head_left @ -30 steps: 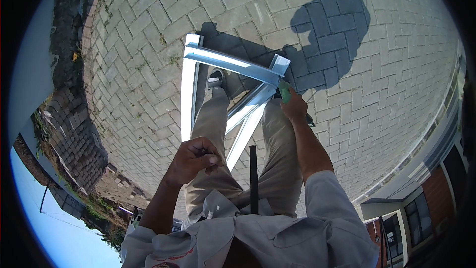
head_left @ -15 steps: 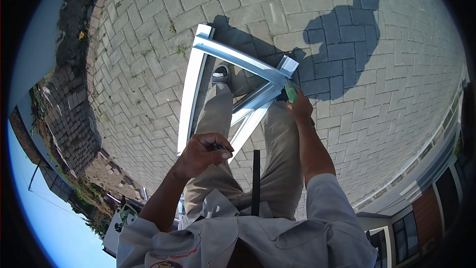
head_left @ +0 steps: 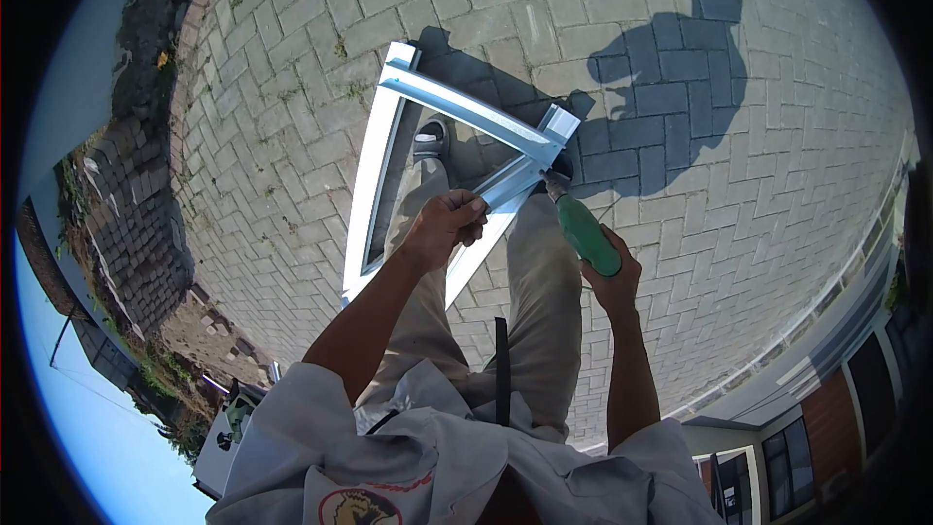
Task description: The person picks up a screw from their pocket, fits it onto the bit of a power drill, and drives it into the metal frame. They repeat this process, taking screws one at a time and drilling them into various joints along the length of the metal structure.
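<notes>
My right hand [head_left: 614, 277] is wrapped round the rear of a green power drill [head_left: 583, 233]. The drill's tip points at the joint near the right corner of a silver metal frame [head_left: 466, 115]; whether it touches cannot be made out. My left hand [head_left: 447, 230] is closed, fingers curled together, beside the frame's diagonal bar [head_left: 515, 185]. What the left fingers hold, if anything, is hidden. The frame is a triangle of metal channel bars, lying across and between my legs.
Grey paving blocks [head_left: 301, 136] spread all round. My shoe [head_left: 431, 139] shows inside the frame. Stacked bricks [head_left: 136, 224] stand at the left, and a building with windows [head_left: 787, 462] is at lower right. My shadow [head_left: 671, 87] falls ahead.
My left hand has moved forward and right, up to the diagonal bar. My right hand has drawn back toward me with the drill, so more of its green body shows.
</notes>
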`<state>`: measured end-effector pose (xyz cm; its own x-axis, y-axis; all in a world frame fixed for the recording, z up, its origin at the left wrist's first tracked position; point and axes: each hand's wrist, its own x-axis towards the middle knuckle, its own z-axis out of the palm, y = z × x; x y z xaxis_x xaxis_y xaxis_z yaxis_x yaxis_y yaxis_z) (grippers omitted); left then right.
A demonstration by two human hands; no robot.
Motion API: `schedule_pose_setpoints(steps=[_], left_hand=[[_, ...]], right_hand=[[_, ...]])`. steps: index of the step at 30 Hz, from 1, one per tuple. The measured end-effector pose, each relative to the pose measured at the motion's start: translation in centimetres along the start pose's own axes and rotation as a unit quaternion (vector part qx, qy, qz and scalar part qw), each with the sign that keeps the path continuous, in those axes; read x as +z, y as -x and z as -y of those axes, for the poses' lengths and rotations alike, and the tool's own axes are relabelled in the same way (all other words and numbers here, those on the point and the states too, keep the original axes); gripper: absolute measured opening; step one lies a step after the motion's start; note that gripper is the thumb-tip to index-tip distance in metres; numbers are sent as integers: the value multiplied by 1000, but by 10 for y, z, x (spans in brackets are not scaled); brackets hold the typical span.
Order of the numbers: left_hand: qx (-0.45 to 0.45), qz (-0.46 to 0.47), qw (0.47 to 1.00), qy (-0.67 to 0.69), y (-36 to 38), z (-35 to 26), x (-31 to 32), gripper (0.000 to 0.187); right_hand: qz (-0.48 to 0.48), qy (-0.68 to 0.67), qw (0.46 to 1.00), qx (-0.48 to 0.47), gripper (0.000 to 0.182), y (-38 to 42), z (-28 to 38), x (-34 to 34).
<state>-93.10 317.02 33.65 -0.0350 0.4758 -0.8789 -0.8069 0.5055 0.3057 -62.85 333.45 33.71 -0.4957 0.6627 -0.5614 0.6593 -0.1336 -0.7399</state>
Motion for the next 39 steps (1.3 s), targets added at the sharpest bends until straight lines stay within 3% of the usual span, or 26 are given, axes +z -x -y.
schedule_pose_setpoints(steps=[5, 11, 27, 39], left_hand=[[15, 18, 999, 25, -22, 0, 6, 21], [20, 30, 999, 5, -22, -10, 8, 21], [17, 34, 992, -118, -22, -11, 3, 24], [-2, 19, 993, -117, -24, -6, 10, 25]], right_hand=[[55, -92, 994, -2, 76, 49, 69, -44], [69, -116, 991, -18, 77, 56, 84, -48], [82, -105, 991, -2, 79, 63, 72, -44], [75, -121, 990, 4, 78, 66, 65, -46]])
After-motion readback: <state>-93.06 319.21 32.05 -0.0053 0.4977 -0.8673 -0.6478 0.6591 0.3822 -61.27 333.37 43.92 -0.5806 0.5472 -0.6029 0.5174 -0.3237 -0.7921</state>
